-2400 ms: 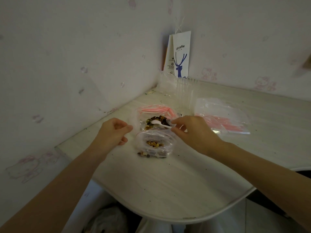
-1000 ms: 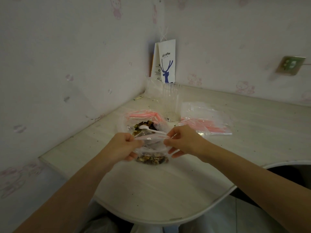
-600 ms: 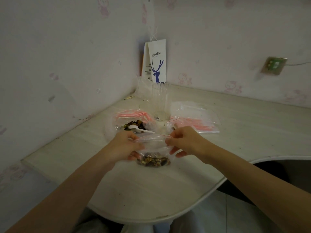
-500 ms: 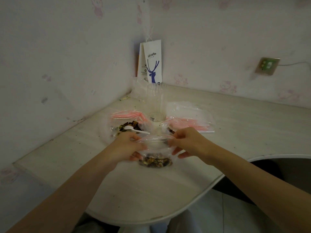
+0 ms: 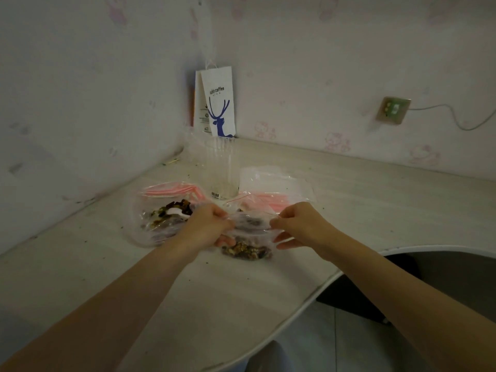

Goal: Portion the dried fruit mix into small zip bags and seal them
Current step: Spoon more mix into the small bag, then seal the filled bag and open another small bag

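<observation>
1. the step in hand is judged to be the sealing of a filled small zip bag (image 5: 251, 228). it is held upright between the two hands, low over the worktop (image 5: 214, 304).
2. the bag's left top corner is gripped by the left hand (image 5: 206, 228), with its fingers (image 5: 224, 224) curled round the top edge.
3. the right top corner is pinched by the right hand (image 5: 298, 224) between thumb and forefinger, and the remaining fingers (image 5: 281, 238) are spread loosely beneath.
4. a portion of dried fruit mix (image 5: 247, 251) is seen gathered at the bottom of the bag. whether the zip strip is already pressed shut cannot be told, as the top edge is blurred.
5. a larger source bag (image 5: 158, 232) is seen lying to the left, just beside the left hand, with a white plastic spoon (image 5: 174, 211) left on the fruit inside it.
6. behind the hands a clear plastic cup (image 5: 222, 170) is stood. a pile of empty zip bags (image 5: 273, 196) with pink strips is laid just beside it, and a paper coffee bag (image 5: 218, 103) is propped in the corner.
7. for the next move, the strip would need to be pressed together along its whole length, from one corner to the other. the thin film should be kept taut between the hands so that no fruit is caught in the track.
8. further portions are judged to remain, since mix is left in the source bag and empty bags are at hand.
</observation>
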